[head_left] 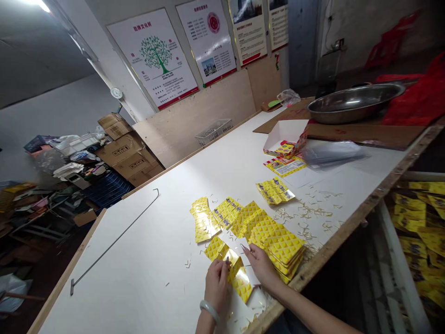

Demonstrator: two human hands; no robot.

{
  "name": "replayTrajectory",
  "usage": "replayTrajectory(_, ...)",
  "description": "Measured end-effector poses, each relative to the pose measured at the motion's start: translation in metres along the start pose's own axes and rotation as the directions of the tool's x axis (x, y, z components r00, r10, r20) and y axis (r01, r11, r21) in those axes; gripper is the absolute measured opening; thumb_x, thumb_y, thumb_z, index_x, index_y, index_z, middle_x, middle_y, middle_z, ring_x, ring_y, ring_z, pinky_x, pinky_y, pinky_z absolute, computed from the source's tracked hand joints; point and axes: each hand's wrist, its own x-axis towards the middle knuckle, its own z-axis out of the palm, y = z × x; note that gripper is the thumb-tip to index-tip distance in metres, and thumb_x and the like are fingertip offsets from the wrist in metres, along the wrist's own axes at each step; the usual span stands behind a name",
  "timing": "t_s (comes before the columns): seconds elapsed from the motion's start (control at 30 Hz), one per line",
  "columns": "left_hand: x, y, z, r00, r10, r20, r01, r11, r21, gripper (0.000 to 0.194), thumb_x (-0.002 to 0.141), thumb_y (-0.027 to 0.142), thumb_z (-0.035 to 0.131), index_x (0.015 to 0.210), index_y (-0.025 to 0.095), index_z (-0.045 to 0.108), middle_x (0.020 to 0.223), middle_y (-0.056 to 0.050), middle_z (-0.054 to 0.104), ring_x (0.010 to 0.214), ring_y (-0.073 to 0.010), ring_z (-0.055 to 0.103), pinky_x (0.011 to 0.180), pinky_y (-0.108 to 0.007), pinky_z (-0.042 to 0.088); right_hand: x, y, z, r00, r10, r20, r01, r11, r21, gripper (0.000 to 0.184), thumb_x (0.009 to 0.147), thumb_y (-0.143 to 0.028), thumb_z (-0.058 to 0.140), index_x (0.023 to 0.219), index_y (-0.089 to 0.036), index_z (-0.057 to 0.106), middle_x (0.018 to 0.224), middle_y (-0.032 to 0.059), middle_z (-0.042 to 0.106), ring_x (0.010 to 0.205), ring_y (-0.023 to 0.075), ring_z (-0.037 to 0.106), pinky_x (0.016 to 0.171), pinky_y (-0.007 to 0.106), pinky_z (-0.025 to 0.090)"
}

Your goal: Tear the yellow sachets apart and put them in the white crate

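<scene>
My left hand (216,281), a pale bangle on its wrist, pinches the edge of a yellow patterned sachet (239,278) lying on the white table (149,241). My right hand (260,266) rests just right of that sachet, thumb and forefinger pinched on something I cannot make out. Right of my hands lies a thick overlapping pile of yellow sachets (278,246). More yellow sachets (215,215) fan out farther from me, and a small separate bunch (275,190) lies beyond them.
Small cut scraps (314,211) litter the table by its right edge. A long bent metal rod (114,239) lies at left. Farther off stand an open white box (287,134), clear plastic bags (330,153), cardboard and a large steel basin (352,102). Cartons pile up at left.
</scene>
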Motion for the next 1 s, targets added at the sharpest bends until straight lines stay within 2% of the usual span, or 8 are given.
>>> replayTrajectory(0.3, 0.012, -0.001, 0.004, 0.995, -0.099, -0.012, 0.099, 0.994, 0.050, 0.038, 0.078, 0.045, 0.049, 0.054, 0.016, 0.050, 0.063, 0.001, 0.050, 0.061, -0.0099, 0.046, 0.060, -0.022, 0.035, 0.000, 0.001, 0.000, 1.000, 0.018, 0.020, -0.017, 0.997, -0.078, 0.039, 0.078, -0.054, 0.043, 0.060, -0.020, 0.039, 0.050, -0.0017, 0.045, 0.048, 0.0119, 0.039, 0.046, 0.022, 0.023)
replayTrajectory(0.47, 0.012, -0.001, -0.001, 0.987, -0.161, -0.005, 0.161, 0.985, 0.055, 0.043, 0.083, 0.050, 0.037, 0.065, 0.016, 0.056, 0.064, -0.002, 0.060, 0.061, -0.0123, 0.054, 0.059, -0.022, 0.038, -0.002, -0.004, 0.000, 1.000, 0.000, 0.018, 0.003, 0.990, -0.141, 0.036, 0.080, -0.051, 0.042, 0.060, -0.020, 0.038, 0.051, -0.0020, 0.041, 0.049, 0.0126, 0.037, 0.048, 0.024, 0.022)
replayTrajectory(0.6, -0.004, -0.005, -0.032, 0.977, -0.207, -0.042, 0.210, 0.973, 0.098, 0.048, 0.084, 0.053, 0.033, 0.059, 0.017, 0.053, 0.058, -0.003, 0.060, 0.056, -0.0132, 0.054, 0.054, -0.022, 0.036, -0.003, -0.003, 0.001, 0.999, -0.037, 0.031, 0.043, 0.979, -0.201, 0.036, 0.081, -0.049, 0.040, 0.060, -0.020, 0.037, 0.053, -0.0014, 0.042, 0.051, 0.0129, 0.036, 0.050, 0.024, 0.023)
replayTrajectory(0.73, -0.018, -0.019, -0.070, 0.936, -0.225, -0.271, 0.302, 0.910, 0.286, 0.040, 0.086, 0.044, 0.031, 0.068, 0.019, 0.056, 0.055, -0.002, 0.057, 0.050, -0.0133, 0.050, 0.049, -0.022, 0.031, -0.003, 0.001, 0.001, 0.997, -0.053, 0.058, 0.065, 0.968, -0.241, 0.036, 0.084, -0.049, 0.037, 0.061, -0.020, 0.037, 0.056, -0.0007, 0.044, 0.053, 0.0133, 0.038, 0.050, 0.024, 0.024)
replayTrajectory(0.8, -0.018, -0.025, -0.074, 0.940, -0.159, -0.303, 0.249, 0.925, 0.287, 0.033, 0.088, 0.033, 0.027, 0.101, 0.020, 0.055, 0.076, -0.003, 0.063, 0.060, -0.0121, 0.057, 0.056, -0.023, 0.041, -0.004, 0.002, 0.000, 0.995, -0.068, 0.067, 0.083, 0.961, -0.264, 0.037, 0.085, -0.050, 0.037, 0.063, -0.020, 0.036, 0.057, -0.0006, 0.044, 0.054, 0.0135, 0.038, 0.051, 0.024, 0.025)
replayTrajectory(0.87, -0.011, -0.029, -0.066, 0.963, -0.018, -0.268, 0.091, 0.961, 0.261, 0.041, 0.089, 0.025, 0.023, 0.127, 0.022, 0.036, 0.106, -0.006, 0.060, 0.086, -0.0116, 0.060, 0.075, -0.026, 0.048, -0.006, 0.001, -0.001, 0.992, -0.099, 0.081, 0.118, 0.951, -0.287, 0.037, 0.086, -0.051, 0.036, 0.065, -0.020, 0.036, 0.059, -0.0005, 0.045, 0.056, 0.0138, 0.040, 0.052, 0.024, 0.027)
replayTrajectory(0.93, -0.001, -0.029, -0.051, 0.963, 0.139, -0.230, -0.068, 0.954, 0.292, 0.044, 0.089, 0.028, 0.027, 0.132, 0.023, 0.031, 0.122, -0.009, 0.051, 0.110, -0.0148, 0.051, 0.095, -0.035, 0.044, -0.008, -0.002, -0.002, 0.986, -0.123, 0.109, 0.151, 0.941, -0.303, 0.037, 0.088, -0.051, 0.035, 0.067, -0.020, 0.038, 0.061, -0.0001, 0.047, 0.057, 0.0141, 0.043, 0.053, 0.024, 0.030)
replayTrajectory(1.0, 0.010, -0.027, -0.035, 0.956, 0.199, -0.215, -0.123, 0.938, 0.324, 0.042, 0.086, 0.038, 0.042, 0.126, 0.023, 0.042, 0.123, -0.009, 0.050, 0.117, -0.0212, 0.044, 0.102, -0.045, 0.038, -0.011, -0.006, -0.004, 0.981, -0.132, 0.144, 0.172, 0.935, -0.310, 0.036, 0.089, -0.049, 0.034, 0.071, -0.019, 0.041, 0.064, 0.0006, 0.050, 0.059, 0.0147, 0.046, 0.055, 0.024, 0.032)
